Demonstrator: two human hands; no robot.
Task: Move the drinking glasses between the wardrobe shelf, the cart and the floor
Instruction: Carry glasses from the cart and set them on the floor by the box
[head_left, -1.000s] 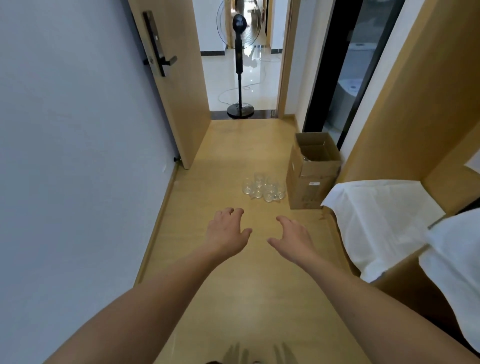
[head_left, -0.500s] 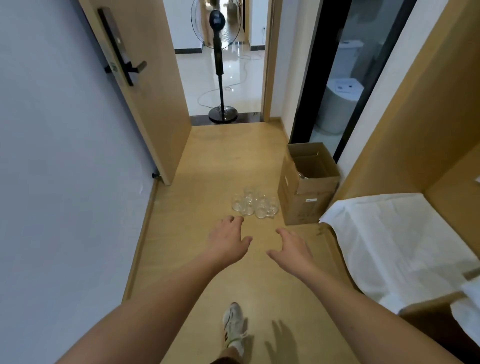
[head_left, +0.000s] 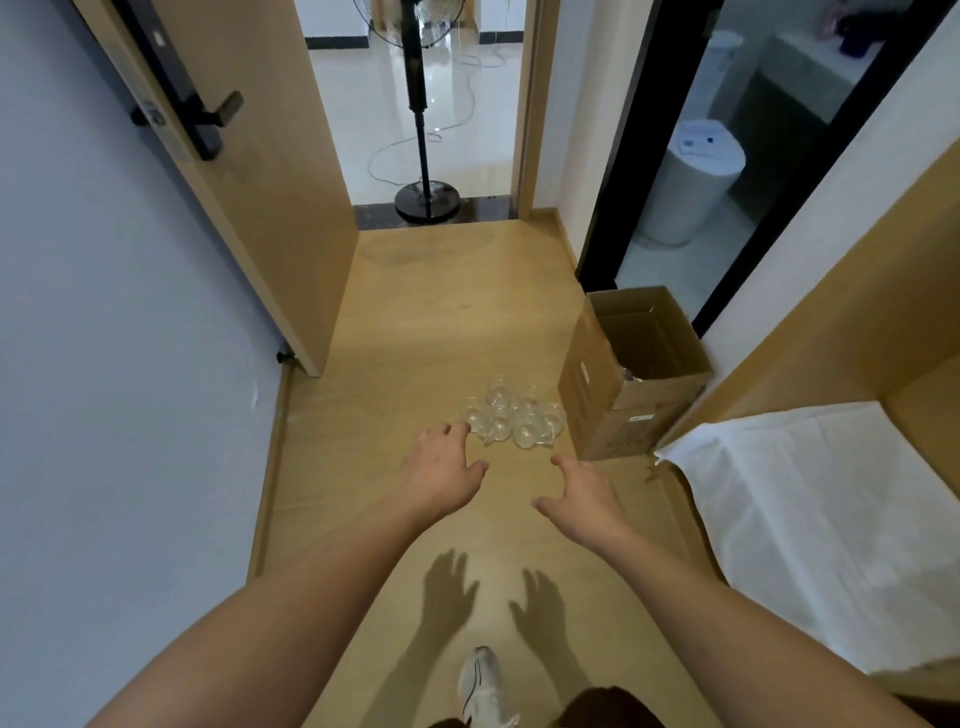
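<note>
Both hands empty, left hand (head_left: 441, 478) and right hand (head_left: 584, 493) stretched forward palms down, fingers loosely spread, drinking glasses (head_left: 511, 418) clustered on floor (head_left: 415, 322) just beside cardboard box (head_left: 631, 374), bare floor toward open door (head_left: 244, 171), white-covered surface (head_left: 810, 519) at right
</note>
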